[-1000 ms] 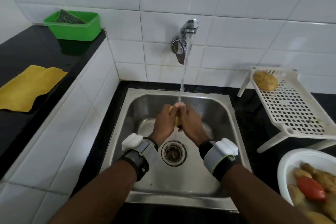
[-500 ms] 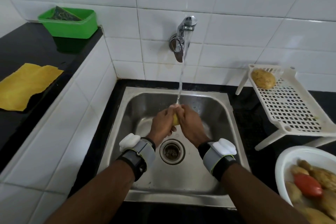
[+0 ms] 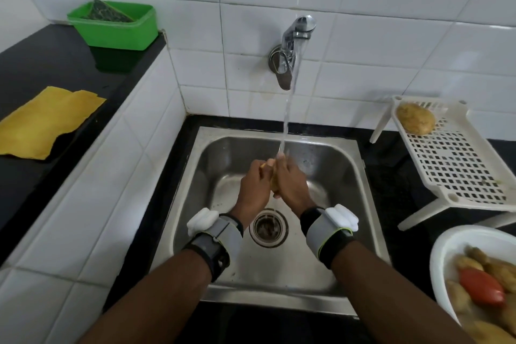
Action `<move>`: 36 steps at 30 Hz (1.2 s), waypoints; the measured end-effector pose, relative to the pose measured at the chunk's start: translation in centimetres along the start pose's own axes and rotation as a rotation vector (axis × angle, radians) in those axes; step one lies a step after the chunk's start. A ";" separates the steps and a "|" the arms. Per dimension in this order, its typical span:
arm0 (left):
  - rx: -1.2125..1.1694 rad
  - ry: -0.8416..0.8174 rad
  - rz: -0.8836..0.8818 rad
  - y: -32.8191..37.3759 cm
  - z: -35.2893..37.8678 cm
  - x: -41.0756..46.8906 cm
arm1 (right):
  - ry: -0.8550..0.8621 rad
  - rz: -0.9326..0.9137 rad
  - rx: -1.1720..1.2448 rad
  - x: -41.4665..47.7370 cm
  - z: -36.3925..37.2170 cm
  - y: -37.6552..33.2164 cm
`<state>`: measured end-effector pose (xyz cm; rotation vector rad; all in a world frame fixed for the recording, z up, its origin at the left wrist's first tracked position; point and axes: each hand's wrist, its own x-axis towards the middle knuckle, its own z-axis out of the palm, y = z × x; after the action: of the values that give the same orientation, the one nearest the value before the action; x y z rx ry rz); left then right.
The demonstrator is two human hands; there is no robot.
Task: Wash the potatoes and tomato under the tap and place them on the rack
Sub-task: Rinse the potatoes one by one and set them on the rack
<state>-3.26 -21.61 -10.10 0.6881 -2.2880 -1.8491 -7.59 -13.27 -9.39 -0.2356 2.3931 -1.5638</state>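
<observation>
My left hand [image 3: 255,186] and my right hand [image 3: 290,184] are pressed together over the steel sink [image 3: 346,204], both closed around one potato [image 3: 274,181] of which only a yellow sliver shows. Water runs from the wall tap [image 3: 291,47] onto the fingertips. One washed potato [image 3: 415,118] lies at the far end of the white perforated rack [image 3: 458,173] on the right. A white bowl [image 3: 446,248] at the lower right holds several potatoes [image 3: 472,262] and a red tomato [image 3: 481,286].
A green tub [image 3: 117,26] with a scrubber stands at the back of the raised black counter on the left, and a yellow cloth [image 3: 44,120] lies nearer. The drain [image 3: 268,227] sits between my wrists. White tiled wall behind.
The hands stay under the stream with the potato and shift a little against each other. The view has tilted slightly; nothing else has moved.
</observation>
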 end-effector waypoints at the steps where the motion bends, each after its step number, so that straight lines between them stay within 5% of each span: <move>1: -0.044 0.011 -0.030 0.1 0.2 0.3 | 0.013 -0.045 -0.012 -0.2 0.3 0.3; 12: -0.314 0.089 -0.336 0.9 0.6 0.7 | -0.002 -0.178 -0.243 -2.3 -0.8 0.5; 20: -0.208 0.044 -0.026 0.5 0.9 -0.2 | 0.003 -0.059 -0.120 -0.2 -0.7 -0.3; 28: -0.059 -0.014 0.266 0.3 -0.2 0.1 | -0.164 0.220 0.316 0.0 -2.2 -1.6; 36: -0.467 0.156 -0.292 2.1 0.8 0.9 | -0.024 0.076 0.407 -1.6 -1.2 -1.7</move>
<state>-4.96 -20.99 -8.43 1.0767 -1.6354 -2.2468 -6.46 -12.43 -7.13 -0.0767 1.9813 -1.9486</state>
